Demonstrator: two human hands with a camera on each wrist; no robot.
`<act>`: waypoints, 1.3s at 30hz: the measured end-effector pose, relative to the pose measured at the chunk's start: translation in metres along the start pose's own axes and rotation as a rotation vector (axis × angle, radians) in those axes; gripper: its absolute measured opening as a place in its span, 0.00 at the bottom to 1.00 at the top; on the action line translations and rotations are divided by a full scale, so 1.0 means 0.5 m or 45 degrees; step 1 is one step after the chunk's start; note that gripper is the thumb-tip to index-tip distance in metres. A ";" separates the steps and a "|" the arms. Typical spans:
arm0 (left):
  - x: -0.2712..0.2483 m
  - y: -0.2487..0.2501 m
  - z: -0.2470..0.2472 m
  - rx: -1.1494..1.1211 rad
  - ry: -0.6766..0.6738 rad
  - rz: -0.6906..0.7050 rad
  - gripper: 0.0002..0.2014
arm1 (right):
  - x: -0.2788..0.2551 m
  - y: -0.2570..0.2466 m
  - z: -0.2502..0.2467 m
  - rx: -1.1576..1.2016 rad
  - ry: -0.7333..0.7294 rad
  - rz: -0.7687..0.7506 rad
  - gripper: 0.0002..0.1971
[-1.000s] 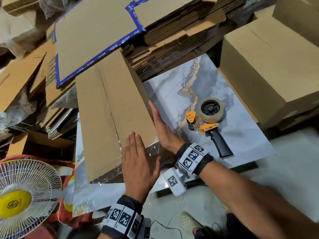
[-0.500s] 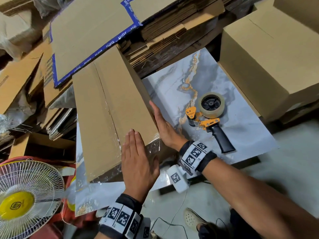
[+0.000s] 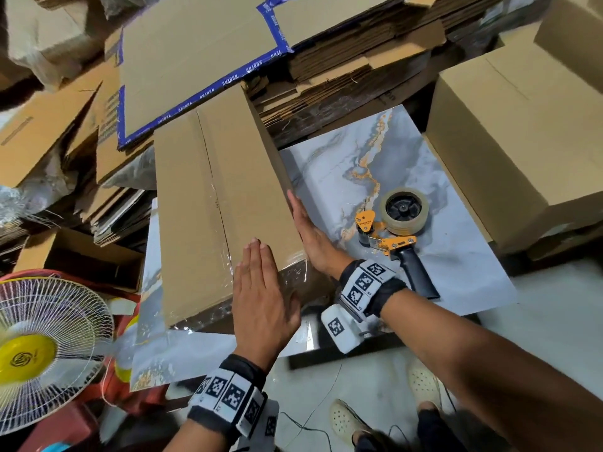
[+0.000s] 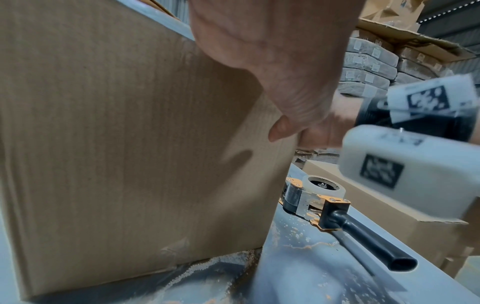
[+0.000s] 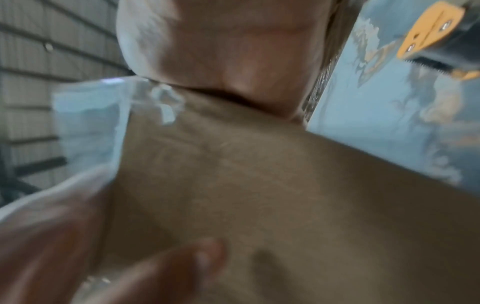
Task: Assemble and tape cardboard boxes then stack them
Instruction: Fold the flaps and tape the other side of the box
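Observation:
A brown cardboard box [image 3: 222, 197] stands on the marble-patterned table [image 3: 456, 262], with clear tape along its top seam and over its near edge. My left hand [image 3: 261, 288] lies flat, fingers straight, on the box's top at the near right corner. My right hand [image 3: 310, 233] presses flat against the box's right side. In the left wrist view the box's near face [image 4: 130, 144] fills the frame, with the left thumb [image 4: 283, 127] at its right edge. The right wrist view is blurred and shows the palm [image 5: 221, 51] against cardboard [image 5: 259, 185]. An orange tape dispenser [image 3: 391, 230] lies right of the box.
Assembled boxes [image 3: 509, 141] stand at the table's right side. Flat cardboard sheets [image 3: 195, 53] are piled behind and to the left. A white fan [image 3: 42, 347] stands at lower left. My feet [image 3: 346, 419] are on the pale floor below the table's front edge.
Both hands stay pressed flat on the box in the same places. Only the head view has shifted slightly.

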State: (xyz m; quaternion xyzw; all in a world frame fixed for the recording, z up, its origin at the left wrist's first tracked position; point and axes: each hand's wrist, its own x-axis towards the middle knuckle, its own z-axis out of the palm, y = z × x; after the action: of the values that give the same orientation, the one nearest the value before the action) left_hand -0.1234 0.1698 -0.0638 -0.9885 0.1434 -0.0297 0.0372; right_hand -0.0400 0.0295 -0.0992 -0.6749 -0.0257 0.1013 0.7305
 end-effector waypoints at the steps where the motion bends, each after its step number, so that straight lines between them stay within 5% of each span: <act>1: -0.001 0.002 -0.003 -0.008 -0.003 0.007 0.52 | -0.003 0.008 -0.013 -0.096 -0.021 0.023 0.36; 4: -0.002 0.004 -0.013 -0.060 -0.027 0.043 0.51 | -0.020 0.003 -0.059 -0.383 -0.081 -0.062 0.28; 7: -0.006 -0.011 -0.026 -0.198 -0.069 0.090 0.51 | -0.035 -0.035 -0.097 -0.681 -0.166 -0.442 0.27; 12: -0.005 -0.072 -0.106 -0.980 -0.103 0.008 0.42 | -0.016 -0.077 -0.139 -1.276 -0.479 -0.793 0.31; 16: 0.013 -0.164 -0.115 -0.639 0.139 0.110 0.38 | -0.010 -0.075 -0.140 -1.295 -0.513 -0.809 0.37; 28: 0.021 -0.245 -0.037 -0.185 0.026 0.179 0.46 | -0.001 -0.037 -0.143 -1.480 -0.430 -1.176 0.30; 32: 0.018 -0.246 -0.033 -0.162 0.015 0.186 0.46 | -0.002 -0.041 -0.157 -1.629 -0.592 -1.105 0.40; 39: 0.020 -0.245 -0.029 -0.127 0.010 0.145 0.46 | -0.007 -0.041 -0.140 -1.514 -0.425 -1.169 0.29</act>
State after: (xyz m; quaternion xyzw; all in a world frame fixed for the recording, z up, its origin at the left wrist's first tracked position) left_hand -0.0801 0.2833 -0.0388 -0.9793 0.2006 -0.0241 -0.0110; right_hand -0.0291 -0.0413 -0.0845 -0.8516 -0.4633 -0.1422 0.2000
